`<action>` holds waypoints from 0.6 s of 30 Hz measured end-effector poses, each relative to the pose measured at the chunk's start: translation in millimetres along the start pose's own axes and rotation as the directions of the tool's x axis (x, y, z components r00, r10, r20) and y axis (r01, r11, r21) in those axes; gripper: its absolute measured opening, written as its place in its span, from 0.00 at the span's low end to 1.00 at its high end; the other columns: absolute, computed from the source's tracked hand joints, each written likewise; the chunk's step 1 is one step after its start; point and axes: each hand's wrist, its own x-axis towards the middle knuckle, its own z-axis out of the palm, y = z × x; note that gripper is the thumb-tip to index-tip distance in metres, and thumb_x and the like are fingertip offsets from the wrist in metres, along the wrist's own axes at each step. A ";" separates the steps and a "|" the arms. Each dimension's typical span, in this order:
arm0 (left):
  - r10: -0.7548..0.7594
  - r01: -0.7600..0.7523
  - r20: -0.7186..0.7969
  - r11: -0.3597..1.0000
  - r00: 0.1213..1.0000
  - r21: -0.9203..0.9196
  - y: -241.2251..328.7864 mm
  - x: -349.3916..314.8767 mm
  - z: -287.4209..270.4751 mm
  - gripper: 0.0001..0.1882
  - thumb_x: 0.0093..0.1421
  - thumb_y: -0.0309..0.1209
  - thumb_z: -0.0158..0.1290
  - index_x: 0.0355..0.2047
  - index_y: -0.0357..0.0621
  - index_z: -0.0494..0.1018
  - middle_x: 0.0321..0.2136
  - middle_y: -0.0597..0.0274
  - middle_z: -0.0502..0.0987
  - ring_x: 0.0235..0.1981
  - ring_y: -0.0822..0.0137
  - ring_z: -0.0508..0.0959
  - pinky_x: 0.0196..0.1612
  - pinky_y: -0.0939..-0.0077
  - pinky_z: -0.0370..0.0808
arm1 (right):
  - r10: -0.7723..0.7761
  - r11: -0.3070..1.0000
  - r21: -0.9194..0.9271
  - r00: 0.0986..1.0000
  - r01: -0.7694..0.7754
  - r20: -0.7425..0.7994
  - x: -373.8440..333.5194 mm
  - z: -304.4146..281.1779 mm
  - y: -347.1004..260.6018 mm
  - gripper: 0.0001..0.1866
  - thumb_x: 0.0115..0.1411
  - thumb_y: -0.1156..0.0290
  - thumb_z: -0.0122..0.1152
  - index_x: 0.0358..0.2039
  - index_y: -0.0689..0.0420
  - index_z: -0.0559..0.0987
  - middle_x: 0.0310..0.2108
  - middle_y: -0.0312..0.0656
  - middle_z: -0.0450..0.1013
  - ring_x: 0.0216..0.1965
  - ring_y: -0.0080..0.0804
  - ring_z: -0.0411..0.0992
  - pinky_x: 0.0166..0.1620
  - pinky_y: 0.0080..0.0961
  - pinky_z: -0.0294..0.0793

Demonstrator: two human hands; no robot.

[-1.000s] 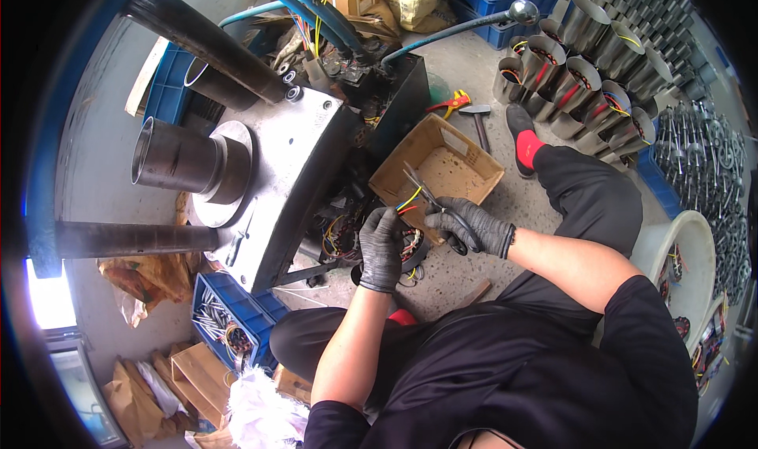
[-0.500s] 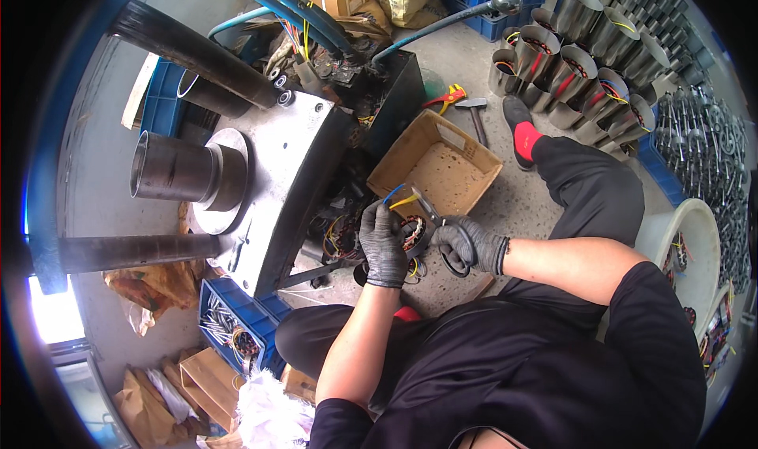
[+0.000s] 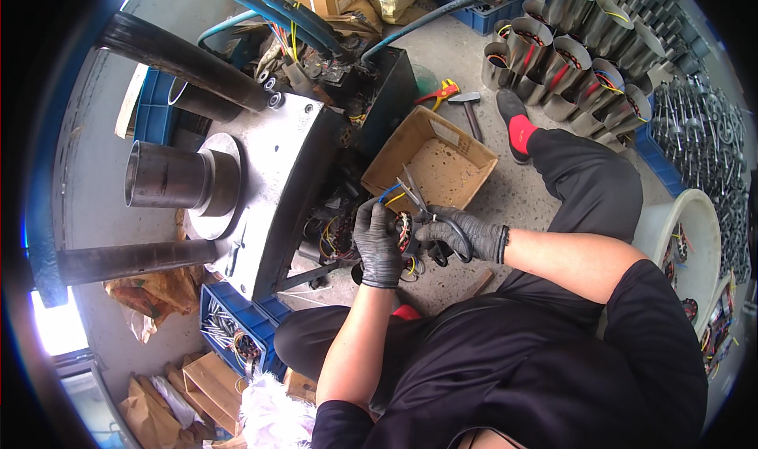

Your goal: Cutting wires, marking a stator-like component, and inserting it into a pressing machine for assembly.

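Observation:
My left hand point(image 3: 377, 244), in a dark grey glove, is closed on a wire-wound motor stator point(image 3: 403, 229); its far side is hidden by the fingers. A blue wire point(image 3: 388, 191) and a yellow wire point(image 3: 395, 199) stick up from it past the fingertips. My right hand point(image 3: 467, 234), also gloved, grips scissors point(image 3: 414, 188) by their black loop handles. The scissor blades are spread and point away from me, close beside the wire ends. Whether a wire lies between the blades I cannot tell.
A cardboard box point(image 3: 466, 182) sits just beyond my hands, with a hammer point(image 3: 470, 116) and red-yellow pliers point(image 3: 440, 93) behind it. A metal press point(image 3: 276, 180) stands at left. Metal cylinders point(image 3: 568, 68) fill the far right; a white tub point(image 3: 703, 212) is at my right.
The scissor blades have spread apart and moved slightly left, nearer the blue and yellow wires. My right hand has turned a little; the left hand keeps its hold on the stator.

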 end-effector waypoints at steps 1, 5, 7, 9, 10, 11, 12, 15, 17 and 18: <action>-0.009 0.009 0.014 1.000 1.000 0.014 1.3 -1.5 2.2 0.10 0.71 0.36 0.55 0.45 0.43 0.76 0.22 0.76 0.67 0.21 0.83 0.62 0.23 0.86 0.59 | 0.011 0.998 -0.054 1.000 -0.010 0.025 -0.1 0.6 -2.9 0.16 0.66 0.66 0.63 0.50 0.57 0.73 0.27 0.39 0.75 0.22 0.25 0.74 0.26 0.24 0.76; -0.001 -0.002 0.055 0.999 0.998 0.052 -2.6 -3.1 -0.7 0.11 0.70 0.36 0.55 0.46 0.42 0.76 0.22 0.76 0.68 0.21 0.83 0.62 0.24 0.86 0.60 | 0.046 0.994 -0.099 0.999 -0.049 -0.027 0.2 3.1 -15.3 0.15 0.67 0.65 0.62 0.49 0.56 0.73 0.26 0.39 0.74 0.20 0.25 0.72 0.22 0.25 0.74; -0.051 0.047 0.075 0.997 0.996 0.059 -2.3 -3.8 -2.3 0.09 0.71 0.34 0.55 0.45 0.43 0.76 0.26 0.76 0.70 0.23 0.84 0.65 0.27 0.88 0.63 | 0.051 0.983 -0.171 0.995 -0.065 -0.085 -1.5 3.7 -24.2 0.14 0.67 0.65 0.61 0.49 0.56 0.71 0.23 0.38 0.71 0.16 0.24 0.70 0.17 0.26 0.71; -0.057 0.052 0.074 0.997 0.996 0.058 -5.3 -3.3 -1.2 0.10 0.70 0.35 0.56 0.45 0.43 0.76 0.23 0.75 0.70 0.22 0.83 0.65 0.25 0.87 0.62 | 0.045 0.990 -0.129 0.997 -0.052 -0.061 0.6 -3.3 -23.2 0.14 0.67 0.65 0.60 0.49 0.56 0.71 0.22 0.37 0.70 0.15 0.24 0.69 0.16 0.26 0.69; -0.061 0.057 0.072 0.997 0.996 0.057 -6.1 -3.2 -0.6 0.11 0.70 0.36 0.57 0.45 0.42 0.77 0.21 0.75 0.69 0.21 0.83 0.65 0.23 0.86 0.62 | 0.036 0.995 -0.088 0.999 -0.039 -0.036 0.7 -5.1 -22.8 0.15 0.67 0.66 0.60 0.50 0.56 0.70 0.21 0.37 0.70 0.13 0.25 0.68 0.14 0.27 0.67; -0.062 0.057 0.073 0.997 0.995 0.057 -5.9 -3.9 -1.7 0.11 0.70 0.36 0.57 0.45 0.42 0.77 0.21 0.75 0.69 0.21 0.83 0.65 0.23 0.86 0.62 | 0.036 0.995 -0.088 0.999 -0.039 -0.037 0.2 -5.6 -22.3 0.15 0.67 0.66 0.60 0.50 0.56 0.70 0.21 0.37 0.70 0.13 0.25 0.68 0.14 0.27 0.67; -0.089 0.085 0.085 0.995 0.992 0.053 -1.9 -5.6 -0.8 0.10 0.71 0.35 0.55 0.46 0.42 0.76 0.23 0.75 0.69 0.22 0.83 0.66 0.25 0.86 0.67 | 0.038 0.994 -0.102 0.997 -0.044 -0.064 -2.3 -3.9 -25.3 0.13 0.67 0.67 0.59 0.48 0.57 0.71 0.20 0.37 0.69 0.12 0.25 0.67 0.13 0.27 0.67; -0.125 0.125 0.073 0.992 0.989 0.010 0.9 -6.9 3.7 0.11 0.71 0.35 0.55 0.46 0.42 0.75 0.23 0.74 0.69 0.21 0.83 0.66 0.23 0.86 0.66 | 0.032 0.992 -0.116 0.990 -0.048 -0.140 4.5 -7.1 -16.1 0.08 0.67 0.69 0.57 0.44 0.58 0.73 0.20 0.37 0.70 0.12 0.26 0.68 0.13 0.27 0.66; -0.133 0.134 0.049 0.990 0.990 -0.029 2.5 -7.1 5.4 0.12 0.70 0.37 0.57 0.45 0.42 0.76 0.21 0.74 0.69 0.20 0.83 0.64 0.21 0.87 0.60 | 0.023 0.992 -0.117 0.982 -0.046 -0.188 8.7 -11.5 -6.6 0.06 0.67 0.70 0.56 0.40 0.59 0.74 0.20 0.38 0.70 0.12 0.27 0.68 0.13 0.27 0.67; -0.127 0.130 0.051 0.990 0.991 -0.047 3.2 -6.9 5.7 0.12 0.70 0.37 0.56 0.45 0.43 0.76 0.21 0.75 0.68 0.20 0.83 0.64 0.20 0.87 0.60 | 0.039 0.997 -0.052 0.963 -0.055 -0.267 8.4 -11.5 -5.9 0.06 0.67 0.70 0.56 0.38 0.59 0.75 0.20 0.39 0.71 0.13 0.29 0.69 0.14 0.28 0.68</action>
